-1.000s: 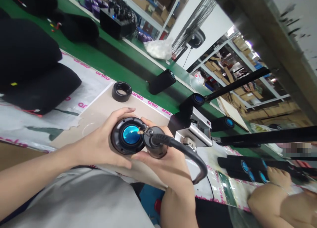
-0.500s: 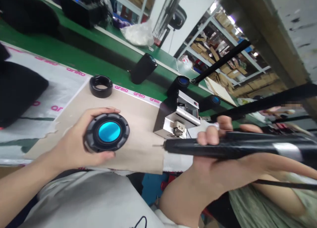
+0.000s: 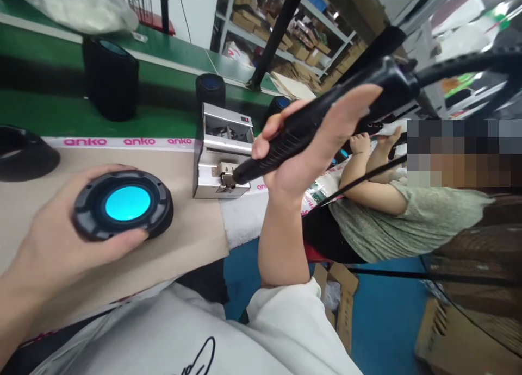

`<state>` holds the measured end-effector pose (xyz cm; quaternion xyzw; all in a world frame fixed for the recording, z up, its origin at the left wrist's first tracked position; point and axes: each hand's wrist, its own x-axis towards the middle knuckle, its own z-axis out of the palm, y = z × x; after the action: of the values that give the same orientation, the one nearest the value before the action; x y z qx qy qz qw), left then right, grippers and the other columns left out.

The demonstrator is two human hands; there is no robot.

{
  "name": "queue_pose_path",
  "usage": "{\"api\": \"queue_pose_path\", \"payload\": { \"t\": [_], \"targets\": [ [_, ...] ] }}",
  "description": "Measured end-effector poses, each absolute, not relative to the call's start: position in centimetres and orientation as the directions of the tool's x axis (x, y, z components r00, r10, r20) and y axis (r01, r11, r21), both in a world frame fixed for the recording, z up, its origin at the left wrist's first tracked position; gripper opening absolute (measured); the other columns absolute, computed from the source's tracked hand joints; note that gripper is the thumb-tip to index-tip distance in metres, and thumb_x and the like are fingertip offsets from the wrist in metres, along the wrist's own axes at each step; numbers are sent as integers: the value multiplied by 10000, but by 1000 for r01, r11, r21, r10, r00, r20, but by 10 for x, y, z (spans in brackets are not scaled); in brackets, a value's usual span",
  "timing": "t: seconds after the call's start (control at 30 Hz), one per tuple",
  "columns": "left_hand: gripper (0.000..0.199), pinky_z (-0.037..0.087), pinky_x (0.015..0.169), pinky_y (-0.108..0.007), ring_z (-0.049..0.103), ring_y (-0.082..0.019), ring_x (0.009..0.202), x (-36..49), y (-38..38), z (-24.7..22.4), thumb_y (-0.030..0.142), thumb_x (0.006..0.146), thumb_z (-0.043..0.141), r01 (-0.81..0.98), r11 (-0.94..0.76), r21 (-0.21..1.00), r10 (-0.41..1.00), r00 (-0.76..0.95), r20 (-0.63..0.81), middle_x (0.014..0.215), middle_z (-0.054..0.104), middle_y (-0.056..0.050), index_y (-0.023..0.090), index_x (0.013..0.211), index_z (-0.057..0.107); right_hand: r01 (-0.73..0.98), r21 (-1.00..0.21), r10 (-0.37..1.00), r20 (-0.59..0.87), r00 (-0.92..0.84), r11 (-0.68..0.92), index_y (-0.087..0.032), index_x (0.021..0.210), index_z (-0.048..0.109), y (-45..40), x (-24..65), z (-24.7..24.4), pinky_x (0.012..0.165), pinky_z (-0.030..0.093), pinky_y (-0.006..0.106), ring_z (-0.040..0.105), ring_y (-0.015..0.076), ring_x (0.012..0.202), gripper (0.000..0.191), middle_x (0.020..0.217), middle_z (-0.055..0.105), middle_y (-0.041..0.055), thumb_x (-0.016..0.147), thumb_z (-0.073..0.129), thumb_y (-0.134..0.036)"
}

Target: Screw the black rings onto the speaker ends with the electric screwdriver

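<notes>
One long green table (image 3: pixel 165 119) stretches beyond the left hand (image 3: pixel 57 228) and the right hand (image 3: pixel 297 168), with a flat beige sheet (image 3: pixel 190 223) spread across it below the left hand. Past the right hand, farther along, is a person in a mottled grey-green top (image 3: pixel 399 223). Between the two hands, a little beyond them, stands a silver and black metal box-shaped machine (image 3: pixel 214 158). An upright black cylinder with a bluish top (image 3: pixel 112 84) stands beyond the left hand; two similar ones show partly, behind the machine and behind the right hand's fingers. The right hand is wrapped around a black cylindrical power tool with a ribbed grip and a cable (image 3: pixel 305 127), its narrow end slanting down to the machine's front; whether the two touch, I cannot tell. The left hand grips a round black part with a shiny blue disc (image 3: pixel 124 205), face up over the sheet, thumb on its near side and fingers on its far side. An open black ring (image 3: pixel 41 157) sits beyond the left hand.
</notes>
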<state>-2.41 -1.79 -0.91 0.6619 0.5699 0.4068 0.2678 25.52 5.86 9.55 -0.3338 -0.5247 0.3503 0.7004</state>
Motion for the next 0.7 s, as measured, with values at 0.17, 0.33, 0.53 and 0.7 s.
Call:
{"api": "queue_pose_path", "payload": {
  "t": [0.17,0.33,0.53,0.7],
  "targets": [
    [803,603,1006,-617,708,-457,1198,-5,-6,-6,597,659,863,570,-222,791,967,24,254,1317,739,-76,302,1379,663,-155,-833,840,493,225,531,-247,816,590,78,248,79,402,369,297,522,107,439,695,644,603,-43,802,731,-928],
    [798,603,968,-599,726,-445,1140,-4,-2,-4,598,649,842,580,-235,780,960,15,278,1276,749,-100,263,1354,677,-176,-830,848,519,105,529,-255,812,591,92,247,69,447,377,317,498,111,446,620,585,524,-52,887,725,-856],
    [813,576,990,-590,715,-439,1158,-1,-3,-4,622,654,853,521,-247,817,959,12,282,1295,750,-106,255,1356,668,-194,-864,884,464,45,464,-238,721,565,87,246,67,411,387,309,511,115,434,647,565,519,-39,918,688,-841],
    [827,556,1030,-552,712,-414,1186,-2,-1,-10,643,681,882,471,-301,829,948,55,313,1322,743,-93,265,1378,650,-242,-813,848,508,150,530,-250,848,596,48,233,131,436,425,279,551,126,505,435,676,543,-30,932,605,-678]
  ]
}}
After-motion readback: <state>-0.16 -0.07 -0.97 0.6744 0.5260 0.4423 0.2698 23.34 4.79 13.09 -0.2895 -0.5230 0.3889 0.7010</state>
